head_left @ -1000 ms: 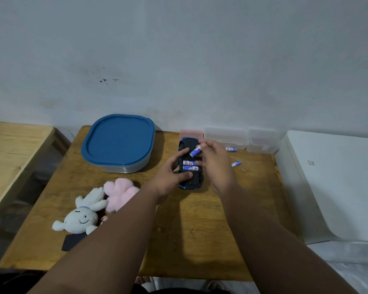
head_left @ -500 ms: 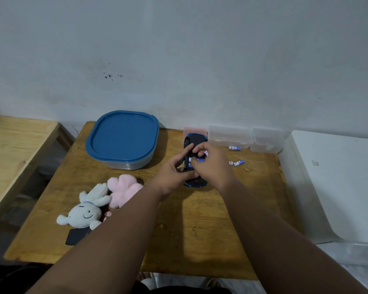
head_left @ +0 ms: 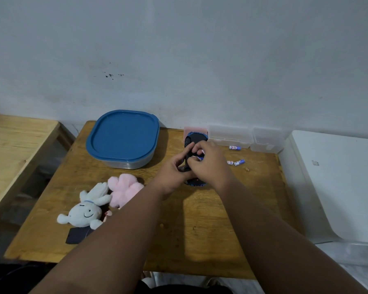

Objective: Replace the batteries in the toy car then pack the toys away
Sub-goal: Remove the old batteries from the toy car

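Battery-fitting step: my left hand [head_left: 174, 168] steadies upturned blue-black plastic toy car [head_left: 194, 139]; right hand [head_left: 208, 164] grip pinches blue-white cylindrical battery [head_left: 200, 159]. Next: press flat into bay.

A single wide-angle view comes from the person's head, looking forward and down. It sits above the near edge of the small wooden worktop [head_left: 200, 236], close enough that both bare forearms rise from the bottom corners and meet mid-frame. The grey-white plastered wall [head_left: 200, 60] fills the whole upper half, so the view faces it squarely. A second pale wooden worktop [head_left: 15, 141] shows at the left edge, a white rounded appliance top [head_left: 338, 177] at the right.
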